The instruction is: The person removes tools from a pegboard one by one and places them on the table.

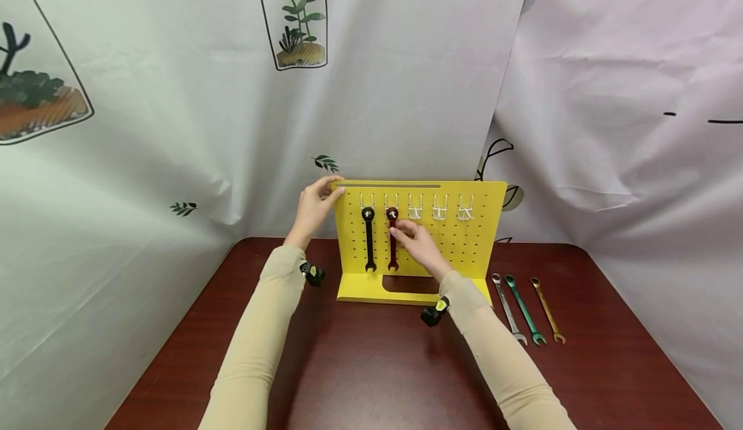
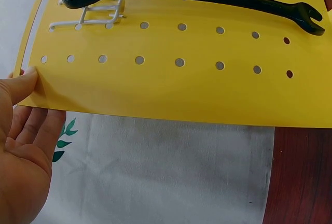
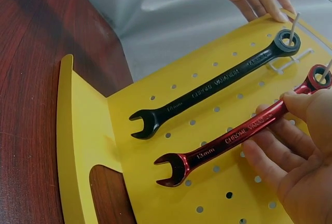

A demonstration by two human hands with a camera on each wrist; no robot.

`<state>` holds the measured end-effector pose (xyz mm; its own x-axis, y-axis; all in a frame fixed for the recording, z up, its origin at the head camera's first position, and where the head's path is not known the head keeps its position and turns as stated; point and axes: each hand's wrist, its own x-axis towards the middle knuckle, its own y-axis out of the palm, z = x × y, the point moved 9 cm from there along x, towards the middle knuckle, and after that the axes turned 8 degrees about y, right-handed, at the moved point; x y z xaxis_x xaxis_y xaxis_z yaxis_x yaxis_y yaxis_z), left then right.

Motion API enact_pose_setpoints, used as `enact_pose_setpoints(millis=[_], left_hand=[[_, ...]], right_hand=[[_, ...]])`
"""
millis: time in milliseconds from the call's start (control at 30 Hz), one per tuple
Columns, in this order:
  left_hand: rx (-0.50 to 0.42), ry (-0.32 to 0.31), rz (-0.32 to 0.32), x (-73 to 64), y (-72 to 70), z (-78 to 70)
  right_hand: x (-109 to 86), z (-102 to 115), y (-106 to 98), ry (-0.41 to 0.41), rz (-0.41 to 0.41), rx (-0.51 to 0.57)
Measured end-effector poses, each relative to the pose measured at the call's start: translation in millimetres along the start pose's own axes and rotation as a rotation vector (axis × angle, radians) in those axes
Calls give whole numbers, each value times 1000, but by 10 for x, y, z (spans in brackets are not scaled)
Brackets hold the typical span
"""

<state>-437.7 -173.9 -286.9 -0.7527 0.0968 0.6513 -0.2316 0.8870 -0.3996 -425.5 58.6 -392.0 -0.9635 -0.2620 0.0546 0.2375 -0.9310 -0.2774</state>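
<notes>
A yellow pegboard (image 1: 415,188) stands upright on its base. My left hand (image 1: 314,209) grips its upper left corner, thumb in front and fingers behind in the left wrist view. A black combination wrench (image 1: 369,242) hangs by its ring end from the leftmost white hook. Beside it a red combination wrench (image 3: 233,136), marked 13mm, has its ring end around the second hook (image 3: 326,71). My right hand (image 1: 419,244) holds the red wrench by the upper shank, between thumb and fingers. Its open end points down, close to the board.
Three white hooks (image 1: 439,211) to the right carry nothing. On the dark red table (image 1: 371,359), right of the board, lie a silver wrench (image 1: 508,307), a green wrench (image 1: 525,309) and a gold wrench (image 1: 547,309). A printed cloth (image 1: 377,95) hangs behind.
</notes>
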Motion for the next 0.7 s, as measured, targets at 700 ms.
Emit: enact_pose_setpoints(millis=[700], left_hand=[[11, 4, 2, 6, 9, -8]], right_hand=[[0, 17, -21, -21, -21, 14]])
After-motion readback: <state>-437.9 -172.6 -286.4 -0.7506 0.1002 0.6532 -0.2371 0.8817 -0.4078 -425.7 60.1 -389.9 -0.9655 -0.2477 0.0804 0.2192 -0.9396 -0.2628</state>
